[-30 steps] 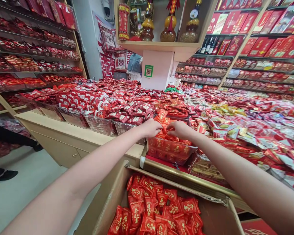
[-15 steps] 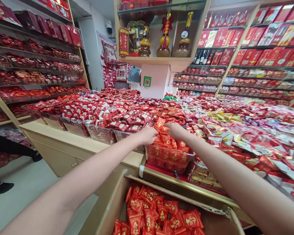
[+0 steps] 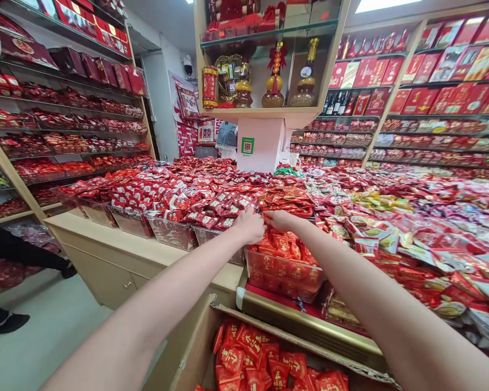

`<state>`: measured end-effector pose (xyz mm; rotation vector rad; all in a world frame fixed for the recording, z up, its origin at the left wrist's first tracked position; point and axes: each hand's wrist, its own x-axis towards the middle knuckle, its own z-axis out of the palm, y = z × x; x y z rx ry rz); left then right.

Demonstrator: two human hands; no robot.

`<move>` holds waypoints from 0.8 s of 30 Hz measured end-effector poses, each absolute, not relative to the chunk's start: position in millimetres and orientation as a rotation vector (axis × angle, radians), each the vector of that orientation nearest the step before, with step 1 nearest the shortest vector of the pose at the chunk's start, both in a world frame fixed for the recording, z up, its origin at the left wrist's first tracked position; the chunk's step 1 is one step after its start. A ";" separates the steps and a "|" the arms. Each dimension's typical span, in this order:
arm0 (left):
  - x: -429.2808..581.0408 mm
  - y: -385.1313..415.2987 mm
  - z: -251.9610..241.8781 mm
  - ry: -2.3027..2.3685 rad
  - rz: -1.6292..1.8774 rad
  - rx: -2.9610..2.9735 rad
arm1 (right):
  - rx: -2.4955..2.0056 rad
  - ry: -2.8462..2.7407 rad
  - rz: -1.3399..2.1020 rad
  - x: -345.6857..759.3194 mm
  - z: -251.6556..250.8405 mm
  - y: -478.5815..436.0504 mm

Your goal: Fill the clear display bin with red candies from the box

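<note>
Left hand: the left hand (image 3: 250,227) is at the left edge of the clear bin (image 3: 285,271); fingers curled in; cannot tell whether it pinches a packet
Right hand: the right hand (image 3: 284,220) is over the far part of the same bin; fingers bent, tips near the left hand; grip cannot be told
Red-gold packets: the red packets (image 3: 283,244) are heaped in the bin, up to its front edge; bin at the near edge of the display counter (image 3: 146,252), behind the gold trim (image 3: 309,315)
Carton: the cardboard box (image 3: 193,342) is below the counter's near edge; similar packets (image 3: 252,347) lie loose inside
Adjoining stock: maroon packets (image 3: 224,203) in the bins to the left; gold packets (image 3: 337,308) just right
Bystander: a dark trouser leg (image 3: 20,250) beyond the counter's left end
</note>
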<state>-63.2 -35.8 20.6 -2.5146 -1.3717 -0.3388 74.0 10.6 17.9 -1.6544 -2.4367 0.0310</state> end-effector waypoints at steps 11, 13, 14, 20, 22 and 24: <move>-91.4 -73.3 24.7 -1.185 -0.681 -2.597 | -1.584 -2.258 -0.024 77.3 45.9 -44.0; -106.1 -104.6 15.0 -1.080 -0.916 -2.642 | -1.469 -2.260 0.002 86.4 46.5 -90.1; -112.7 -120.2 8.0 -1.066 -1.015 -2.666 | -1.373 -2.253 0.092 90.7 42.8 -115.4; -109.4 -138.3 -14.2 -0.997 -1.081 -2.710 | -1.227 -2.475 0.288 103.3 4.8 -190.0; -92.6 -115.8 -4.9 -0.942 -0.961 -2.725 | -1.387 -2.389 0.043 104.1 5.5 -171.4; -75.1 -93.1 6.9 -0.944 -0.688 -2.772 | -1.549 -2.389 -0.093 103.7 13.0 -144.0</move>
